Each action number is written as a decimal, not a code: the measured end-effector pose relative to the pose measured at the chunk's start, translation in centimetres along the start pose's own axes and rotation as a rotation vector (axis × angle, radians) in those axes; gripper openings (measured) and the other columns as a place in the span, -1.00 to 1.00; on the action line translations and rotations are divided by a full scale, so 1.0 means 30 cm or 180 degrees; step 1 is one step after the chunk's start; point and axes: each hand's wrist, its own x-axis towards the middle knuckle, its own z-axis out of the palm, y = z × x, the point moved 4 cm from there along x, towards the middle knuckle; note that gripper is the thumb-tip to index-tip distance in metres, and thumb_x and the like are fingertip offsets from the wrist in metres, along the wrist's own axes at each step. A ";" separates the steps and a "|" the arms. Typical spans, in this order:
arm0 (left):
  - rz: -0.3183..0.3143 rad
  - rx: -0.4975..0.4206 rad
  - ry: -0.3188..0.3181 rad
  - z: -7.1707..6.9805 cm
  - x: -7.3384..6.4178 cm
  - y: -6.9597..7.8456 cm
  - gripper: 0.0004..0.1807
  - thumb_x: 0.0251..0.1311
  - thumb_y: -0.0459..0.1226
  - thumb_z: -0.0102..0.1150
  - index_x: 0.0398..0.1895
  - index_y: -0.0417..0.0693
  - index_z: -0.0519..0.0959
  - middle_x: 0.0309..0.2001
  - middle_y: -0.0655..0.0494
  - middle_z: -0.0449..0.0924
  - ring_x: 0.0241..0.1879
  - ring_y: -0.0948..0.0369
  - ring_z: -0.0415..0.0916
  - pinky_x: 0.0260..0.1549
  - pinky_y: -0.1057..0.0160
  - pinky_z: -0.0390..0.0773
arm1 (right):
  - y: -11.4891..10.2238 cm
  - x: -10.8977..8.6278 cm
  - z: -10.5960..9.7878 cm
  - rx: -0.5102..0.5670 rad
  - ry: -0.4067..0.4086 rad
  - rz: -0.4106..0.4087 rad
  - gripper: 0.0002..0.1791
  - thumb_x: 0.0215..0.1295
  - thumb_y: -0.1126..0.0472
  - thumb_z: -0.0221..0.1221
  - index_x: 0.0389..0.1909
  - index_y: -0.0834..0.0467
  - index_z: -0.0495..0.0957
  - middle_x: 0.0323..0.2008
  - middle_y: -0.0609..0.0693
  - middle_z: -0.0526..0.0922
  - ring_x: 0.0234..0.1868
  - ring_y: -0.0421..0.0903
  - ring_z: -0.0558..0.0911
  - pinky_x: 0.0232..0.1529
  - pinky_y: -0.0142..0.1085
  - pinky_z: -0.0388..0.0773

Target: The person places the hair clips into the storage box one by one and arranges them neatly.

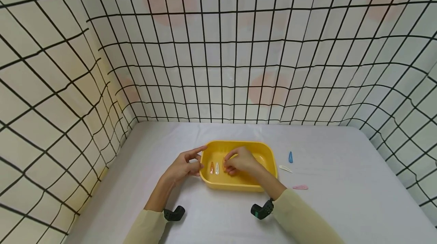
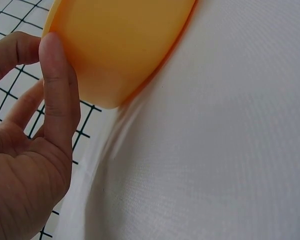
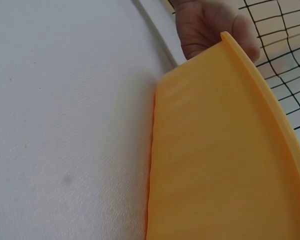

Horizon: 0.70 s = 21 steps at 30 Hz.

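A yellow plastic tray (image 1: 235, 188) sits on the table, and its outer wall fills much of both wrist views. My left hand (image 1: 184, 167) pinches the tray's left rim, the thumb (image 2: 54, 55) lying against the outside wall. Inside the tray, an orange hair clip (image 1: 212, 167) and a white hair clip (image 1: 217, 168) lie side by side. Just right of them, my right hand (image 1: 240, 159) reaches down with curled fingers and pinches another orange hair clip (image 1: 224, 165), partly hidden by the fingers. In the right wrist view the tray wall conceals my right hand's fingertips.
Right of the tray, a blue hair clip (image 1: 290, 157), a white clip (image 1: 285, 169) and a pink clip (image 1: 300, 187) lie on the white-covered table (image 1: 341, 198). A black wire grid (image 1: 235, 65) rises behind and along both sides.
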 end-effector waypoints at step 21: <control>0.0063 -0.0035 -0.0037 -0.001 0.006 -0.004 -0.19 0.16 -0.51 0.25 0.53 0.03 0.37 -0.12 -0.03 0.43 -0.35 0.12 0.69 -0.39 0.29 0.78 | 0.015 0.005 0.032 -0.0308 0.0021 0.0116 -0.87 0.18 0.36 0.40 -0.31 0.28 0.65 -0.52 0.11 0.71 -0.61 -0.12 0.69 -0.49 -0.31 0.75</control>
